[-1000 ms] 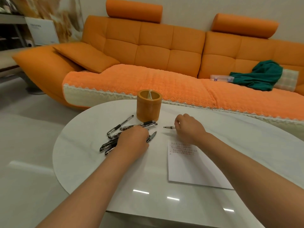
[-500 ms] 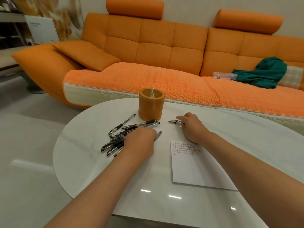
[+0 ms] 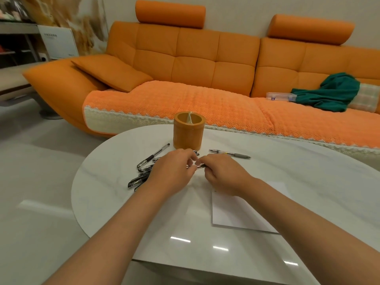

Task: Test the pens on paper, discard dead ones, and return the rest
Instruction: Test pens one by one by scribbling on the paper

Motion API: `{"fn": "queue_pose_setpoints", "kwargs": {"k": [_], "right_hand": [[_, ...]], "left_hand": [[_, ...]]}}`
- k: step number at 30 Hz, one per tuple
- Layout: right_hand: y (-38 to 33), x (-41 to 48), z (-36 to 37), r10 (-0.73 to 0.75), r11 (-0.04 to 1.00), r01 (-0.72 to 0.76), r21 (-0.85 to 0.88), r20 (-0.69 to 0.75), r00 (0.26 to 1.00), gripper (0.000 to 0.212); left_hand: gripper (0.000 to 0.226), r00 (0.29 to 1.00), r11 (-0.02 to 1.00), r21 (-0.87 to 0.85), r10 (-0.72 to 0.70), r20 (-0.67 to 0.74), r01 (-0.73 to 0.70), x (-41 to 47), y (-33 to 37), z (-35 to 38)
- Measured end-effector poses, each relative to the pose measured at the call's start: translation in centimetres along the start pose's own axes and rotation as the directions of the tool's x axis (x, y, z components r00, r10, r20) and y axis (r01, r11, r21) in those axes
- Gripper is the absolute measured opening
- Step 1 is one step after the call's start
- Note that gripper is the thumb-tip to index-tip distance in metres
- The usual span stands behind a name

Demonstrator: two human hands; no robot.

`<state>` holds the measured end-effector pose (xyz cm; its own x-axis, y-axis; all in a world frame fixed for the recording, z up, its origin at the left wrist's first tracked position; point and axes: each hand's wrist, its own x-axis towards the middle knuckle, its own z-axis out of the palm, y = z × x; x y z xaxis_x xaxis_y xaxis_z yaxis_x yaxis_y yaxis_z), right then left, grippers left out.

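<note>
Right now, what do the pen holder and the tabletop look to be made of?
Pen holder: probably bamboo or wood, matte honey-brown, thick rim. Tabletop: polished marble or marble-look slab, white, faint grey veins, mirror-like light glints.

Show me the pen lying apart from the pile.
The clear pen with the grey grip, alone right of the orange holder. The black pens lie heaped front-left of it; left hand and right hand hold another pen.
</note>
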<state>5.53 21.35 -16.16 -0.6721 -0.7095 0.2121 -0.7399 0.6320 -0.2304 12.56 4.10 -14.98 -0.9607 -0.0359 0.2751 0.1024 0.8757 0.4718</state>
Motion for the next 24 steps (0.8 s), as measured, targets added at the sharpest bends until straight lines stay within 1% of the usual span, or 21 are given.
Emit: {"fn": "queue_pose_setpoints", "kwargs": {"k": [2, 4, 5, 7, 9, 11, 12, 13, 15, 16, 18, 20, 22, 24], "right_hand": [[0.6, -0.8, -0.4, 0.001, 0.998, -0.002, -0.055, -0.017, 1.000, 0.027], [1.1, -1.6, -0.9, 0.012, 0.997, -0.012, -0.077, -0.003, 1.000, 0.024], [1.3, -2.0, -1.0, 0.014, 0.994, -0.013, -0.107, 0.011, 1.000, 0.024], [1.5, -2.8, -1.0, 0.033, 0.985, -0.028, -0.172, 0.024, 0.999, 0.026], [1.4, -3.4, -0.8, 0.065, 0.989, -0.063, -0.133, 0.013, 0.998, 0.035], [1.4, -4.2, -0.7, 0.094, 0.995, -0.094, -0.024, -0.002, 0.996, 0.046], [1.5, -4.6, -0.7, 0.087, 0.996, -0.087, 0.004, -0.026, 0.996, 0.045], [1.6, -5.0, -0.8, 0.078, 0.997, -0.078, 0.006, -0.059, 0.995, 0.039], [1.9, -5.7, -1.1, 0.083, 0.994, -0.090, -0.064, -0.103, 0.991, 0.018], [2.0, -5.9, -1.2, 0.090, 0.989, -0.102, -0.111, -0.108, 0.990, 0.023], [2.2, -6.0, -1.2, 0.104, 0.974, -0.123, -0.189, -0.108, 0.989, 0.048], [2.4, -5.9, -1.1, 0.103, 0.956, -0.134, -0.261, -0.128, 0.986, 0.063], [2.6, -5.8, -0.9, 0.122, 0.949, -0.156, -0.274, -0.137, 0.983, 0.066], [2.7, -5.8, -0.8, 0.143, 0.955, -0.170, -0.245, -0.126, 0.982, 0.060]], "left_hand": [[0.019, 0.999, 1.000, 0.001, -0.027, 0.038, 0.027, 0.1, 0.0, -0.2], [0.015, 0.996, 0.999, 0.006, -0.049, 0.076, 0.048, 0.3, 0.1, -0.3], [0.014, 0.995, 0.999, -0.015, -0.050, 0.088, 0.052, 0.4, 0.3, -0.1], [0.014, 0.996, 0.992, -0.118, -0.031, 0.086, 0.041, 0.4, 1.2, 0.4], [0.013, 0.999, 0.970, -0.241, -0.012, 0.047, 0.023, 0.5, 2.3, 1.0], [0.016, 1.000, 0.943, -0.331, -0.012, 0.017, 0.017, 0.6, 3.3, 1.6], [0.018, 1.000, 0.934, -0.356, -0.009, 0.021, 0.016, 0.7, 3.6, 1.7], [0.017, 0.999, 0.931, -0.365, 0.002, 0.046, 0.015, 0.7, 3.9, 1.9], [0.014, 0.990, 0.939, -0.343, 0.048, 0.129, -0.001, 0.8, 4.1, 2.0], [0.015, 0.983, 0.947, -0.320, 0.071, 0.167, -0.014, 0.8, 4.1, 2.2], [0.019, 0.973, 0.969, -0.242, 0.104, 0.207, -0.052, 1.1, 3.9, 2.7], [0.017, 0.962, 0.987, -0.132, 0.122, 0.243, -0.092, 1.4, 3.4, 3.1], [0.020, 0.944, 0.989, -0.054, 0.148, 0.293, -0.138, 1.6, 2.8, 3.4], [0.025, 0.924, 0.983, -0.027, 0.178, 0.338, -0.179, 1.6, 2.3, 3.6]]}}
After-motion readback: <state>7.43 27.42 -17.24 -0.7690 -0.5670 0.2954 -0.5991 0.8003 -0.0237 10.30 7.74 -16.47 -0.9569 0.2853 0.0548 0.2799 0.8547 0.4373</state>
